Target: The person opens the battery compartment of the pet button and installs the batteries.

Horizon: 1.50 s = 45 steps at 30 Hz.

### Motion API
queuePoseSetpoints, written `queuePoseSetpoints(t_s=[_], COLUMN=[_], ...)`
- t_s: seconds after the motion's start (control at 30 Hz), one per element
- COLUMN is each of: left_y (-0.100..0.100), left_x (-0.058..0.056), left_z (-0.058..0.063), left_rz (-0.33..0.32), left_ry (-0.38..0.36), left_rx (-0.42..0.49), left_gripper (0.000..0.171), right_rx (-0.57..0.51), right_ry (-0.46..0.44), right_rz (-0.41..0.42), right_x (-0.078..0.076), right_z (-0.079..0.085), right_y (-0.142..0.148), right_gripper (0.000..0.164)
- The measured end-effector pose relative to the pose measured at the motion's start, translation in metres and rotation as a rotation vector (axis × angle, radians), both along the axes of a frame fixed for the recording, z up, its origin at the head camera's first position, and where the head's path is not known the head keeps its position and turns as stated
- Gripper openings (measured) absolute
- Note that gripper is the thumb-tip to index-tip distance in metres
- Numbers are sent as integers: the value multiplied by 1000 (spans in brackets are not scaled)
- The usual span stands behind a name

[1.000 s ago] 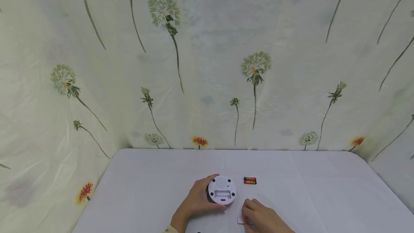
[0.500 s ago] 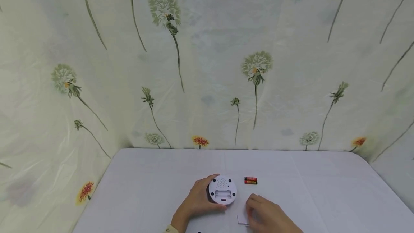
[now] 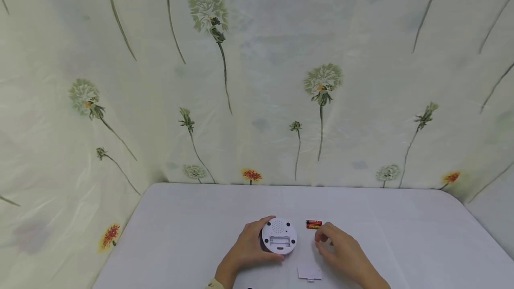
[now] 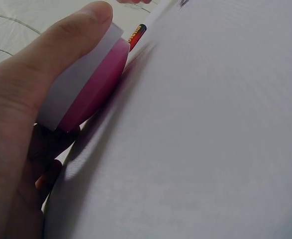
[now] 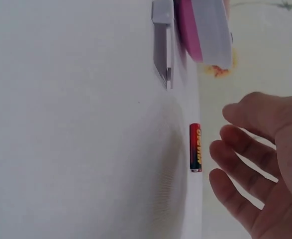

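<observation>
A round white device [image 3: 277, 226] lies with its underside up, showing speaker holes, small dark feet and a bare battery compartment. My left hand [image 3: 250, 245] grips its side, thumb at the near edge and fingers round the far edge. In the left wrist view the device's lower part is pink [image 4: 98, 82]. Two red-and-black batteries [image 3: 314, 224] lie side by side to its right. My right hand [image 3: 342, 252] hovers just nearer than them, fingers loosely bent and holding nothing. In the right wrist view one battery [image 5: 195, 148] shows beyond the fingertips, apart from them.
A small white battery cover [image 3: 309, 273] with a tab lies on the white table [image 3: 192, 222], near the front and below the device. Behind the table hangs a flower-printed curtain [image 3: 261, 79]. A tiny dark thing shows at the bottom edge of the head view.
My right hand has let go of the battery cover and moved forward and right toward the batteries, leaving the cover on the table. The left hand keeps its hold on the device.
</observation>
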<state>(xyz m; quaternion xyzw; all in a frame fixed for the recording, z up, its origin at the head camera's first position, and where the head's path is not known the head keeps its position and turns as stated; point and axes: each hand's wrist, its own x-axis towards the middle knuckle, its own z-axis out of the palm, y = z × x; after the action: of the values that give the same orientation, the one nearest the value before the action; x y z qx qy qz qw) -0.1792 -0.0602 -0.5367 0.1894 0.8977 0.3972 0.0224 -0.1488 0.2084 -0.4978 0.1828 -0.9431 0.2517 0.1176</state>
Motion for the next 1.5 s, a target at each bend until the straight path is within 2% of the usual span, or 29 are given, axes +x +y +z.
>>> queuePoseSetpoints(t_s=[0.13,0.27,0.6,0.97,1.5], left_y=[1,2,1,2,2], left_x=[0,0,1,0,0], left_z=[0,0,2,2,-1], left_rz=[5,10,23,20,17], left_ry=[-33,-55,-64,-48,-28], left_rx=[8,3,-3,-16,-12], left_gripper=[99,99,99,99,99], right_rx=[-36,-56,-105,-109,-97], right_ry=[-68,-112,-111,-177,-137], right_rz=[-80,-118,-106,-109,-109], right_x=[-10,-18,-26,-35,-36], right_z=[0,-3,-9,-13,-13], right_y=[2,5,8,14,12], right_gripper=[24,20,20,22,15])
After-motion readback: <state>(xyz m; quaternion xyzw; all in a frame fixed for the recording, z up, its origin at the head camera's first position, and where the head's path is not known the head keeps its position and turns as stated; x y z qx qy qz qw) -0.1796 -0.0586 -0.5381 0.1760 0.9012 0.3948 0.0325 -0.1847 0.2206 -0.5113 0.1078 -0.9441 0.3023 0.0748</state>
